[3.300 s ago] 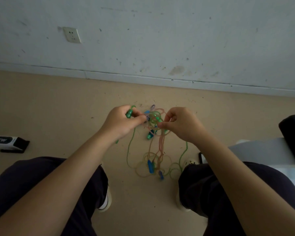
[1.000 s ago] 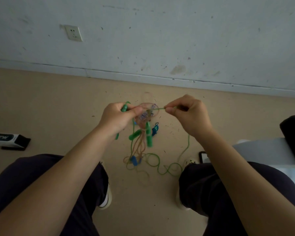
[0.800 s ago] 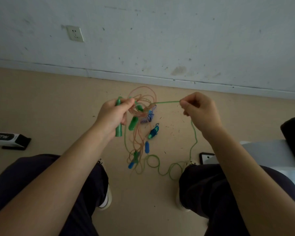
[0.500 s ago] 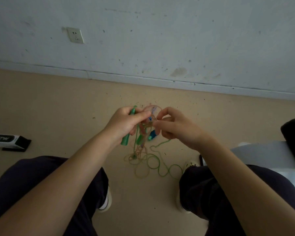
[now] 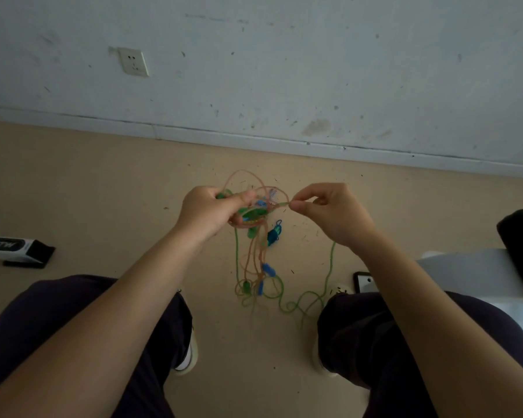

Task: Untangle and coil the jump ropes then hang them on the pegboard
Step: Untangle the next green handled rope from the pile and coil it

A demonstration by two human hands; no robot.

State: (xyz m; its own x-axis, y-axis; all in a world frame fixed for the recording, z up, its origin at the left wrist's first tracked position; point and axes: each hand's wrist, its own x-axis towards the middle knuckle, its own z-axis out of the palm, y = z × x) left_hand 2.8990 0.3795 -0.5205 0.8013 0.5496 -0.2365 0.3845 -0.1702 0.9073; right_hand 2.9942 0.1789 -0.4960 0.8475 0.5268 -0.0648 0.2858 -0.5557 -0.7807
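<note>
Two hands work the ropes point(image 5: 255, 251): the left hand point(image 5: 213, 211) clutches the tangled bundle, the right hand point(image 5: 329, 212) pinches a green cord point(image 5: 331, 263) between fingers.

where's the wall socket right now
In the head view, the wall socket sits upper left on the white wall, above the baseboard and up-left of the left hand.

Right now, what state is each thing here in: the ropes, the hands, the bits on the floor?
left hand: grips the knotted bundle, raised.
right hand: pinches the green rope.
jump ropes: tangled, partly dangling.
green rope: partly drawn out, its slack looped on the floor.
blue handle: hangs from the tangle.
wall socket: nothing plugged in.
</note>
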